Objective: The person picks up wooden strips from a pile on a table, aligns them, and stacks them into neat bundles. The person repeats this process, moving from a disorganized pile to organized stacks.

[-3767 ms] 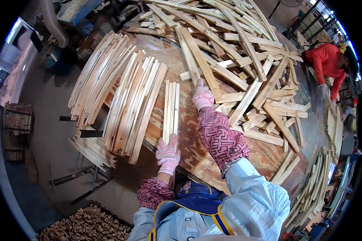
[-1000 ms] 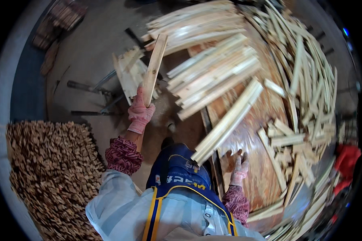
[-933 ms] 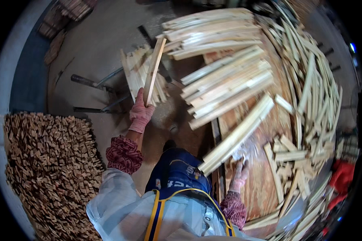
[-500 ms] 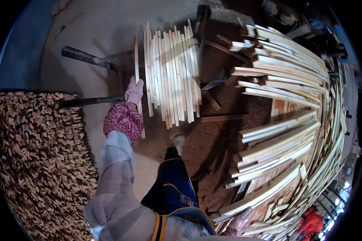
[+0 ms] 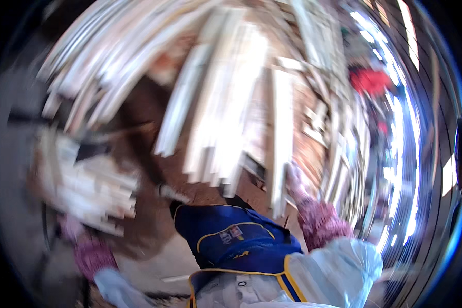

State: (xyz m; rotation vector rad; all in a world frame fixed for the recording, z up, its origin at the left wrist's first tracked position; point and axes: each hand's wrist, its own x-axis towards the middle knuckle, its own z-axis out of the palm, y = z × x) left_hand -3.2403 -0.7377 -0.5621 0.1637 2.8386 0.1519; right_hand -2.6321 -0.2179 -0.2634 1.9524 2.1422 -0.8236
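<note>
At the left, my left hand (image 5: 72, 228), in a pinkish glove with a patterned sleeve cuff, is beside the near end of a stack of pale wooden strips (image 5: 87, 179). Motion smears its fingers, so whether it holds a strip does not show. On the right, my right hand (image 5: 296, 184) reaches forward against the side of a pale wooden strip (image 5: 282, 128) lying at the near edge of a large pile. Blur hides whether its fingers are wrapped round that strip. Further strips (image 5: 226, 108) lie side by side to its left.
More long strips (image 5: 123, 51) fan out at the far left. Short wood offcuts (image 5: 315, 120) lie on a reddish-brown board beyond my right hand. A person in red (image 5: 369, 81) is at the far right. A blue apron (image 5: 236, 231) covers my front.
My view has swung right, putting the large pile ahead and the smaller stack at left. My left hand no longer shows on the single upright strip. My right hand now reaches in beside the pile.
</note>
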